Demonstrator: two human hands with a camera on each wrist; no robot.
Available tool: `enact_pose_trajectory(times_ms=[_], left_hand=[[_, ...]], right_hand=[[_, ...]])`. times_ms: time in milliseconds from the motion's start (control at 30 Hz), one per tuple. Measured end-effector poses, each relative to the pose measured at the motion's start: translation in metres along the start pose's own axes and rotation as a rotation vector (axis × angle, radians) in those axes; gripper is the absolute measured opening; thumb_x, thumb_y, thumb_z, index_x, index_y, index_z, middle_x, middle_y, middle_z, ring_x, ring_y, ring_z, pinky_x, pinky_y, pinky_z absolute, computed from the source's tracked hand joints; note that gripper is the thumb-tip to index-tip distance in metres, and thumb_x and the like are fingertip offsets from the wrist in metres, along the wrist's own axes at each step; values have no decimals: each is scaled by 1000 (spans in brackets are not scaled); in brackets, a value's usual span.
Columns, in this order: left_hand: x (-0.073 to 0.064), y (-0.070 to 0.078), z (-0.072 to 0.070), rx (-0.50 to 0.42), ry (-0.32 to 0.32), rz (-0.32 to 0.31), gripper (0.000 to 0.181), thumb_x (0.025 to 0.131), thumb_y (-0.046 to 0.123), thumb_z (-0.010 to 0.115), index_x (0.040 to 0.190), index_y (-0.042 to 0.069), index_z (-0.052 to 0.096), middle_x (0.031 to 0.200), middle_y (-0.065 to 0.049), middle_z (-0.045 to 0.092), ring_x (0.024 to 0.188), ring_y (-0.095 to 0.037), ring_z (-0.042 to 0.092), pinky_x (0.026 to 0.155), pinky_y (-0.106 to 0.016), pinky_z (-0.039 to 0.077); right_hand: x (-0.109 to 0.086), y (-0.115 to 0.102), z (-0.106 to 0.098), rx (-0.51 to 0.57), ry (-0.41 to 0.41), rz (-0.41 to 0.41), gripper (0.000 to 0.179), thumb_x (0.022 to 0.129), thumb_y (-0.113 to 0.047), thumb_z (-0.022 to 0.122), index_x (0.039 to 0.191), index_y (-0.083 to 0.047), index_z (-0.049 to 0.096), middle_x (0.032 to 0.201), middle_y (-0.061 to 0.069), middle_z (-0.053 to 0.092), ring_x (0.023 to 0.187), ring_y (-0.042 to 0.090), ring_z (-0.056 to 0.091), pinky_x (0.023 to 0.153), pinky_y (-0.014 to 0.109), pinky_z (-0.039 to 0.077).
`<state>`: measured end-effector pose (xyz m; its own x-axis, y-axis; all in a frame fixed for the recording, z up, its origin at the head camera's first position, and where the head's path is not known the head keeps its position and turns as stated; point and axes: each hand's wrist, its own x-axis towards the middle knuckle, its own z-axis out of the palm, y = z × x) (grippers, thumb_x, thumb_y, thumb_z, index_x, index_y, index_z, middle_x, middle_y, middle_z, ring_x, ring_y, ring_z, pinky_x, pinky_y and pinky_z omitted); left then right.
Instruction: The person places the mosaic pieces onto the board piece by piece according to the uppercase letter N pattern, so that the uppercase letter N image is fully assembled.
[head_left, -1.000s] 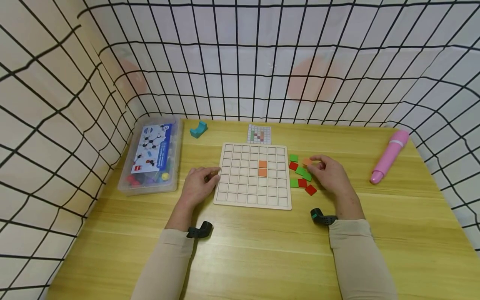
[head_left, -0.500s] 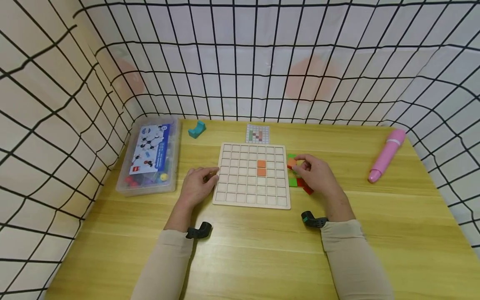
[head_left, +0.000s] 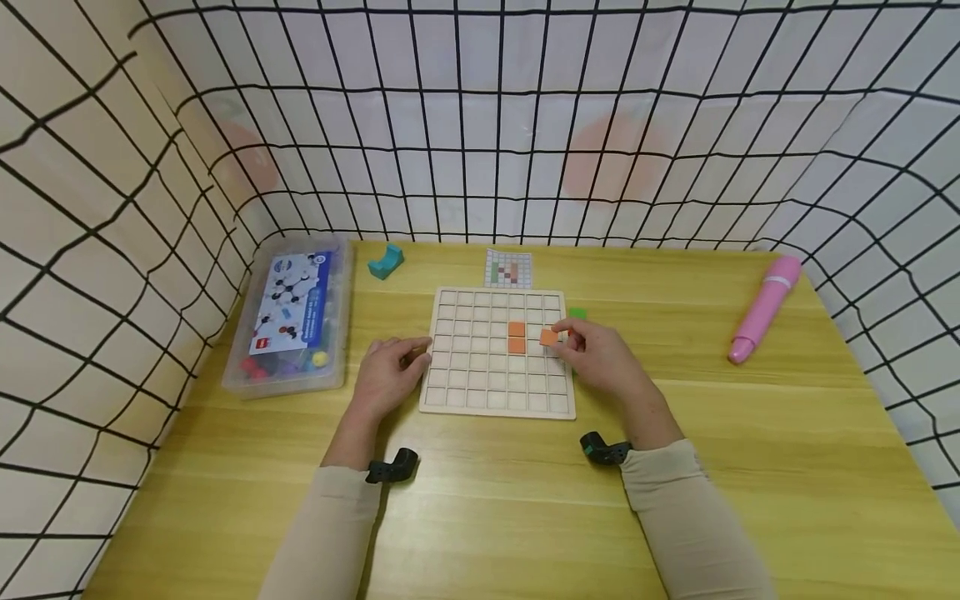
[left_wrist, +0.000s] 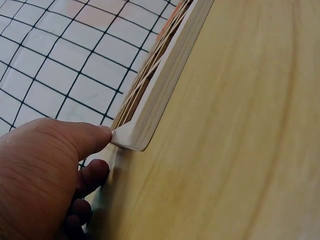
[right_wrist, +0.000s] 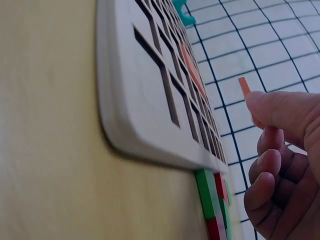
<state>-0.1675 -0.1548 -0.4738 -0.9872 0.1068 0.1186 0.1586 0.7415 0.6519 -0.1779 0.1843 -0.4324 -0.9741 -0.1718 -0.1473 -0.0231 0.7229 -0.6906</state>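
My right hand (head_left: 606,365) pinches an orange square tile (head_left: 549,337) between thumb and fingers, over the right part of a wooden grid board (head_left: 476,380). In the right wrist view the held tile (right_wrist: 244,87) stands tilted above the board, its other fingers curled below the thumb. Two orange tiles (head_left: 517,337) lie in neighbouring cells of one column. My left hand (head_left: 387,377) rests at the board's left edge, thumb and forefinger tips against it. The left wrist view has the thumb (left_wrist: 95,136) at the board's corner.
Green and red tiles (right_wrist: 207,192) lie beside the board's right edge, mostly hidden by my right hand in the head view. A patterned grid card (head_left: 508,268) sits behind the board. A plastic box (head_left: 288,312), a teal block (head_left: 386,262) and a pink pen-like object (head_left: 765,310) stand around; black mesh encloses the table.
My right hand has carried the orange tile leftward from the loose tiles to over the board's right side. The left hand has stayed at the board's edge.
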Motion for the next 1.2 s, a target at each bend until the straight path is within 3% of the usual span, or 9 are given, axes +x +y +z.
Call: enact_pose_trajectory(times_ms=[467, 1200], left_hand=[[-1, 0, -2, -13, 6, 19, 35, 96, 28, 68, 129, 16, 73, 94, -8, 71, 85, -25, 50, 78, -35, 37], [-2, 0, -1, -14, 0, -7, 35, 96, 28, 68, 130, 18, 72, 92, -7, 69, 87, -24, 49, 78, -35, 36]], right_hand=[[-1, -15, 24, -67, -72, -70, 28, 98, -31, 67, 123, -17, 67, 79, -1, 56, 68, 16, 50, 64, 29, 40], [-5, -23, 41, -188, -50, -105, 29, 98, -32, 67, 124, -20, 70, 72, -2, 54, 65, 16, 48, 59, 29, 37]])
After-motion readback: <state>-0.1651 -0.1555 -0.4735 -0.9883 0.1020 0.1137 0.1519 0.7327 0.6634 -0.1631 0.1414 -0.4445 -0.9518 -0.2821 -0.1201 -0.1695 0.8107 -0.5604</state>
